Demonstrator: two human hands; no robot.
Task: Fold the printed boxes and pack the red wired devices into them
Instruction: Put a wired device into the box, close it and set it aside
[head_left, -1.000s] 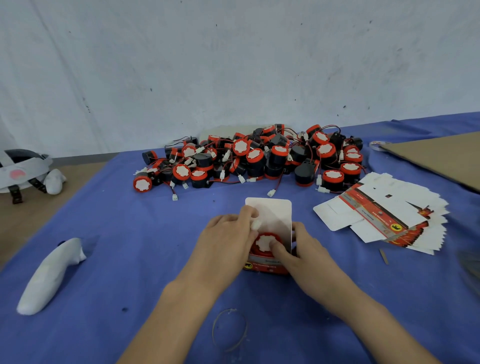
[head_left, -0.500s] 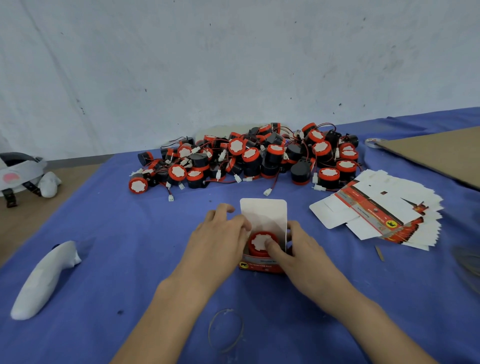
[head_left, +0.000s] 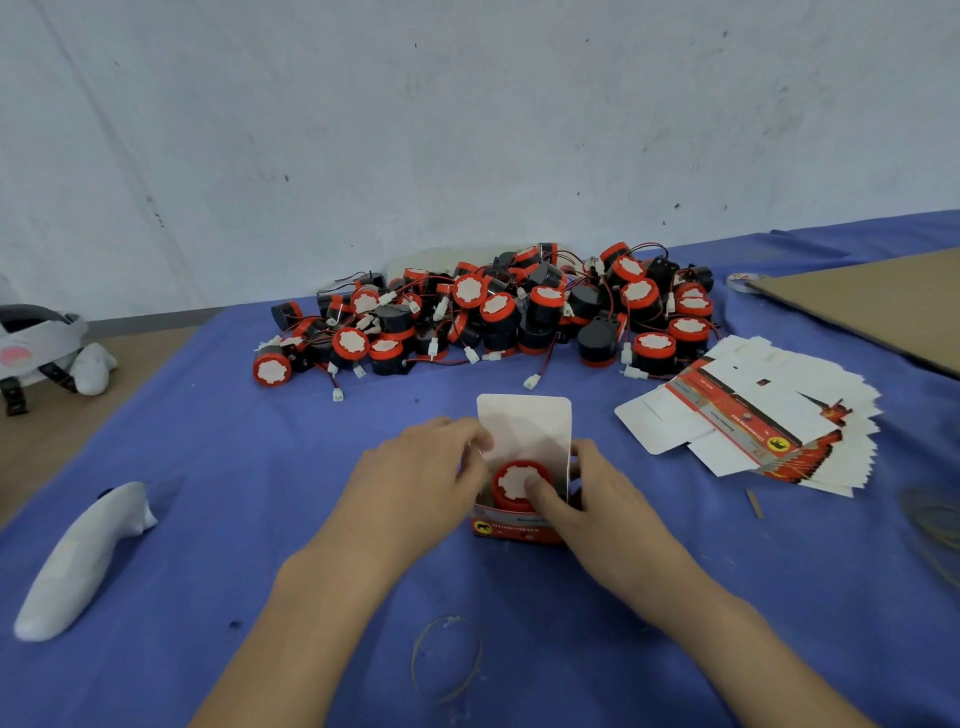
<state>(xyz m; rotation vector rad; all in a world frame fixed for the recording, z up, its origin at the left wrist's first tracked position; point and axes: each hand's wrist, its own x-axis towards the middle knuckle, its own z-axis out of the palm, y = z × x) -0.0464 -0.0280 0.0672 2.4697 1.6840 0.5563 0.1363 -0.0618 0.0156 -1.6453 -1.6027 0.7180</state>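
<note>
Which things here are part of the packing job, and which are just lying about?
In use: open box, red device in it, pile of devices, stack of flat boxes, left hand, right hand.
Lying about: white controller, headset, cardboard sheet, tape roll, thin loop.

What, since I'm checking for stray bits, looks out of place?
A thin loose ring lies on the blue cloth nearest the person, and a small sliver by the flat boxes; neither seems part of packing.

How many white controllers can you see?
2. One controller lies on the blue cloth, near left; the other sits farther back by the headset at the left edge. None seems hidden.
</note>
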